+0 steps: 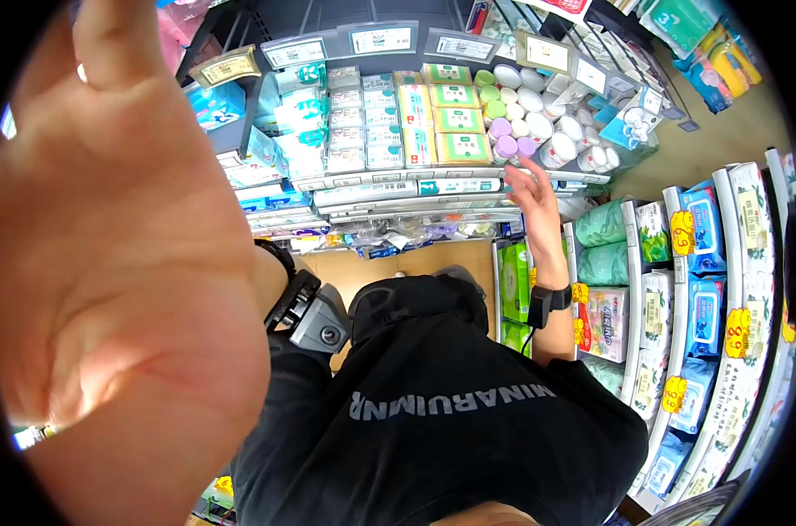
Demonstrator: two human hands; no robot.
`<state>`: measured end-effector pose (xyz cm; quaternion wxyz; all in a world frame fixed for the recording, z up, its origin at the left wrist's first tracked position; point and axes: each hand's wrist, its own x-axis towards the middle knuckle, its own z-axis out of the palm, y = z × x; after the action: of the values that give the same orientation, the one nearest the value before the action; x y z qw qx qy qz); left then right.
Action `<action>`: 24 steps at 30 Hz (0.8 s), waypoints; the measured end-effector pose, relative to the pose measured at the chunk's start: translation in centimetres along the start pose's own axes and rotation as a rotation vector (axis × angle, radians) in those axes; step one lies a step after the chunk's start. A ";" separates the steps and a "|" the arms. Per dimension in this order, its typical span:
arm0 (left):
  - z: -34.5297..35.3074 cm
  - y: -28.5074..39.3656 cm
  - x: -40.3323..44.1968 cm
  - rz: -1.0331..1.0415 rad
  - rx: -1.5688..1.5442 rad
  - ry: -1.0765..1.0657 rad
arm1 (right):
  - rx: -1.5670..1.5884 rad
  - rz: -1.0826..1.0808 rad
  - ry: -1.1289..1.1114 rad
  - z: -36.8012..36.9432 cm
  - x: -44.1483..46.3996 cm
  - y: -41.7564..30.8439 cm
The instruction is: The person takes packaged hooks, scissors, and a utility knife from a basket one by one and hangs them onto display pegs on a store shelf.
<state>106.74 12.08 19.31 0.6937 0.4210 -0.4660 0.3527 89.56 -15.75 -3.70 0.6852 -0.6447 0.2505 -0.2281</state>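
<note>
Left hand [135, 263] large and close, palm bare and open, fingers cropped, right hand [534, 197] farther out, released, fingers loosely curled by the shelf edge [415, 177], capped tubs [502, 129] (some lids purple) just beyond its fingertips, contact unclear, price labels [380, 39] behind.

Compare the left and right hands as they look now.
The left hand looms large, close to the camera; the right hand looks smaller. The left shows its palm, cut off at the view's edge; the right is fully in view, by the purple-lidded tubs. Both are bare.
</note>
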 end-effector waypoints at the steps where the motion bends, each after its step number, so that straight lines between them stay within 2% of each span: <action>1: 0.1 0.4 0.0 -0.006 0.000 -0.007 | 0.027 -0.002 -0.015 0.0 -0.8 -0.4; 8: 1.5 4.2 -2.3 -0.171 -0.006 -0.088 | 0.082 -0.057 -0.123 -0.5 -5.8 -3.1; 16: 4.2 10.2 -12.0 -0.622 -0.025 -0.398 | 0.054 -0.114 -0.234 -5.0 -15.2 -7.6; 24: 6.2 19.1 -22.2 -1.064 -0.246 -0.331 | 0.074 -0.058 -0.235 -10.2 -26.8 -7.1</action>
<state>80.67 11.85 4.53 0.7373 0.5636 -0.3298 -0.1727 62.49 -7.01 4.26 0.7264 -0.6481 0.1411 -0.1798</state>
